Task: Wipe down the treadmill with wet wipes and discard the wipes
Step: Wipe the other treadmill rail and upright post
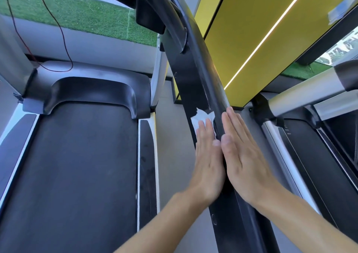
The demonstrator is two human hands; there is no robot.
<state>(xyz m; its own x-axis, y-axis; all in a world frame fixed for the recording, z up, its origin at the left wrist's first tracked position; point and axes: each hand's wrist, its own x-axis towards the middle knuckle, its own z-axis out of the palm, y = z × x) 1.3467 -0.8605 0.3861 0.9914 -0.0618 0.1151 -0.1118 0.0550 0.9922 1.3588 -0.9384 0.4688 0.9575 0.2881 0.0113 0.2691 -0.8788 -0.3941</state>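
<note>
The treadmill's black right handrail (pixel 195 63) runs diagonally from the top centre down to the bottom right. A white wet wipe (pixel 201 117) lies flat against the rail's inner face. My left hand (pixel 208 156) presses on the wipe with straight fingers; only the wipe's upper part shows beyond the fingertips. My right hand (pixel 244 156) lies flat with straight fingers on the rail's outer side, opposite the left hand. The treadmill's dark belt (pixel 77 165) fills the lower left.
A second treadmill (pixel 310 146) with a silver rail stands at the right. A yellow panel (pixel 261 30) with a light strip rises behind the rail. Green turf (pixel 77 10) and thin red cables (pixel 64 39) lie beyond the treadmill's front.
</note>
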